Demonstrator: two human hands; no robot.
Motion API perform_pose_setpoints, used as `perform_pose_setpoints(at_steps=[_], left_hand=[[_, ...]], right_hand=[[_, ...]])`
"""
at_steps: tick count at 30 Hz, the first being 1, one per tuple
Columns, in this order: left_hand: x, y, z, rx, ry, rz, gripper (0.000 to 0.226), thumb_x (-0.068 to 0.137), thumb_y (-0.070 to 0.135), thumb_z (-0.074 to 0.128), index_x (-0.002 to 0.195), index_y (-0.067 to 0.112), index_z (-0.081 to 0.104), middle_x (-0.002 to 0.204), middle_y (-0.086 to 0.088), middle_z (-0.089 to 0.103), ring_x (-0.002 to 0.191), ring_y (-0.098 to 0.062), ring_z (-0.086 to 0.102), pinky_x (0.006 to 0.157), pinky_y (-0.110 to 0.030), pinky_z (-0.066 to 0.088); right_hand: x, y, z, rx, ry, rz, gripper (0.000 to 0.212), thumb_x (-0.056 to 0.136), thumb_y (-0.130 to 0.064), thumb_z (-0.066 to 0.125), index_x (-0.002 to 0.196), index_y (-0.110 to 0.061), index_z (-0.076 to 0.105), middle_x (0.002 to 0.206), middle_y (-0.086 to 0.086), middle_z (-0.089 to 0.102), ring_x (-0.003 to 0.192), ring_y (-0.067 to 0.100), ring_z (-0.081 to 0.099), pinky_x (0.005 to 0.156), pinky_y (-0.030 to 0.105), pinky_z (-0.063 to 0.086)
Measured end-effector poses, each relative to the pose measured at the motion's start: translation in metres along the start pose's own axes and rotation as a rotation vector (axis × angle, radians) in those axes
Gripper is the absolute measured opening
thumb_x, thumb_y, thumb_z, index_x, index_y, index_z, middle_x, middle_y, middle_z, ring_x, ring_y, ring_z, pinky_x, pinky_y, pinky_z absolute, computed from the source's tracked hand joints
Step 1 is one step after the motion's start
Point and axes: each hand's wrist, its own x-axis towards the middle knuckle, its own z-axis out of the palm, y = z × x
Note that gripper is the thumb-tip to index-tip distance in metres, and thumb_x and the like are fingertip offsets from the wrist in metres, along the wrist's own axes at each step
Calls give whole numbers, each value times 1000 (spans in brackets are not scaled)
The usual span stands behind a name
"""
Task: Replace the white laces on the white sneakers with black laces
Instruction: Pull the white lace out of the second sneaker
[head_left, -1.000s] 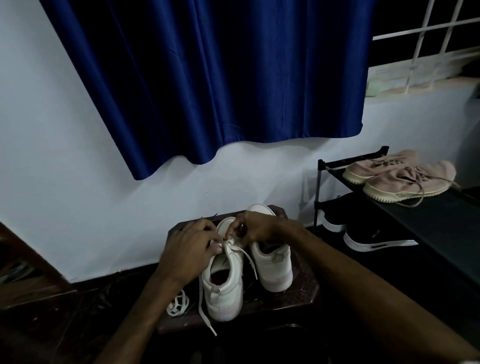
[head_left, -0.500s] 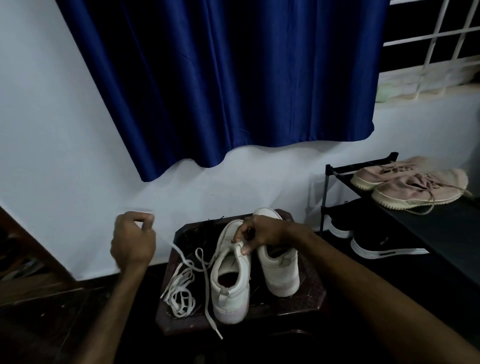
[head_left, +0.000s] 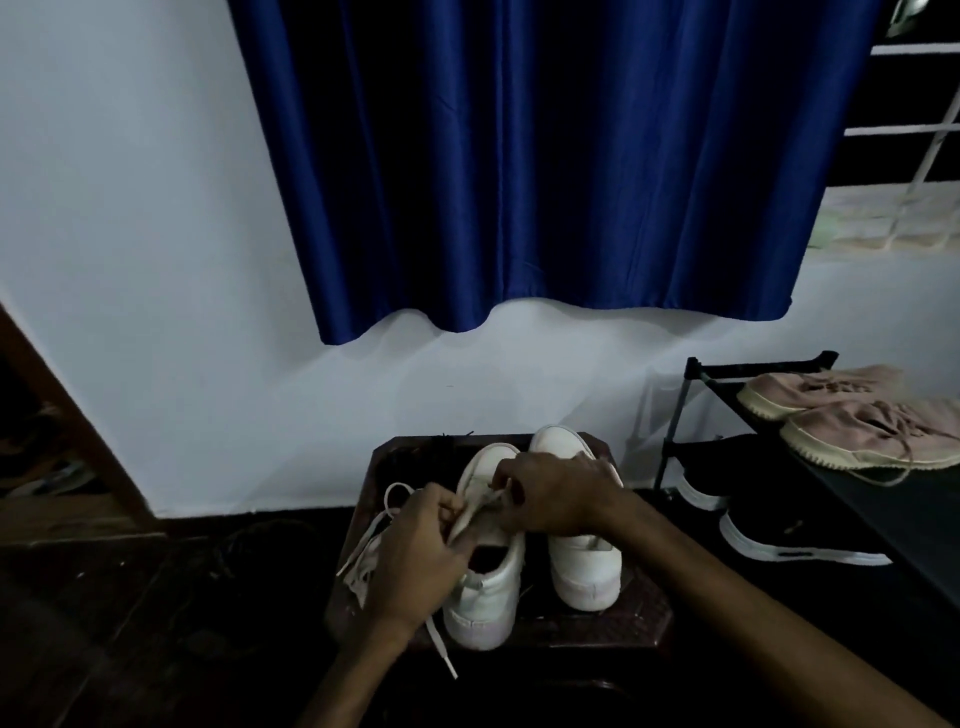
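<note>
- At the far left edge of the frame, you have a brown wooden frame (head_left: 78, 415) slanting down against the plain white wall (head_left: 130, 208).
- Across the upper middle, a deep blue pleated fabric curtain (head_left: 545, 156) hangs down the wall.
- At the lower centre sits a dark brown plastic stool (head_left: 639, 613), and both shoes stand on it, toes toward the wall.
- At the stool's back left corner lie thin black strands (head_left: 441, 447); it is too dim to tell more.
- On the stool's left part, a flat white lace (head_left: 363, 540) lies in loose loops, and one end dangles over the front edge.
- Your left hand (head_left: 421, 551) has its fingers curled in, and they pinch a stretch of that lace just beside the shoe's opening.
- The left white sneaker (head_left: 491, 592) stands upright just right of that hand, and the lace runs up to its front.
- Your right hand (head_left: 556, 493) reaches across both shoes with its fingers bent down, and thumb and forefinger pinch the upper end of the same stretch.
- The right white sneaker (head_left: 587, 566) stands just beside the first, partly under your right wrist, and no lace shows on it.
- At the right, a black metal shoe rack (head_left: 696, 369) carries dusty pink fabric sneakers (head_left: 872, 431) on top.
- Black sneakers with white soles (head_left: 779, 535) sit below.
- In the upper right corner is a white window grille (head_left: 930, 156).
</note>
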Motion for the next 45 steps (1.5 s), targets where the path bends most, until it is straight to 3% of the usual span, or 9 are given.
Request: perform_pose_setpoints(at_steps=[5, 9, 14, 27, 30, 32, 35, 41, 45], left_hand=[[-27, 11, 38, -161, 132, -18, 25, 73, 37, 68, 81, 22, 50, 77, 6, 56, 69, -4, 55, 59, -15, 39], [-30, 4, 57, -303, 251, 25, 34, 76, 55, 57, 87, 24, 49, 84, 11, 55, 78, -4, 56, 64, -17, 43], [-30, -8, 70, -296, 338, 67, 28, 83, 49, 54, 96, 25, 48, 95, 15, 49, 90, -3, 53, 72, -17, 43], [-31, -9, 72, -333, 348, 174, 38, 86, 61, 56, 99, 26, 47, 93, 14, 54, 84, -6, 59, 67, -29, 52], [-30, -8, 73, -306, 383, 156, 36, 84, 57, 59, 98, 26, 48, 92, 15, 55, 83, -4, 59, 66, -28, 52], [-31, -8, 73, -307, 379, 158, 38, 85, 59, 58, 98, 25, 48, 91, 16, 54, 83, -3, 57, 66, -27, 52], [-32, -7, 70, -333, 345, 174, 47, 85, 68, 52, 101, 24, 49, 95, 18, 52, 87, 0, 56, 70, -28, 51], [-37, -7, 66, -372, 275, 193, 56, 82, 74, 52, 109, 26, 50, 100, 23, 56, 90, 6, 57, 70, -22, 50], [-36, -8, 66, -386, 283, 182, 48, 85, 68, 54, 106, 26, 50, 96, 22, 57, 86, 5, 59, 66, -24, 51]], right_hand=[[-4, 3, 1, -64, 200, -14, 22, 83, -33, 57, 105, -35, 58, 110, -10, 57, 106, 15, 54, 89, 41, 44], [-5, 8, 14, -166, 268, -42, 24, 84, -44, 60, 107, -36, 58, 117, -10, 50, 112, 16, 48, 95, 41, 40], [3, 11, 19, -61, 339, -156, 12, 82, -40, 63, 88, -29, 62, 107, -15, 45, 105, 15, 50, 82, 41, 47], [-3, -7, -3, -49, 213, -67, 10, 86, -38, 65, 92, -35, 73, 118, -19, 50, 115, 10, 41, 97, 40, 40], [-13, 2, -27, -13, -35, -124, 7, 86, -32, 69, 88, -39, 69, 116, -15, 49, 112, 6, 40, 97, 18, 32], [-18, 2, -36, -105, -102, -23, 7, 86, -43, 66, 84, -46, 61, 121, -19, 46, 118, 6, 35, 99, 26, 32], [-15, -9, -29, -227, -15, 116, 24, 85, -57, 59, 99, -38, 64, 132, -17, 41, 126, 11, 30, 100, 44, 31], [-16, -32, 2, -430, 307, 41, 26, 87, -41, 60, 110, -30, 62, 137, -10, 39, 125, 16, 35, 96, 44, 34], [-14, -33, 7, -481, 322, 49, 28, 83, -40, 60, 108, -28, 62, 132, -8, 43, 123, 18, 39, 93, 44, 38]])
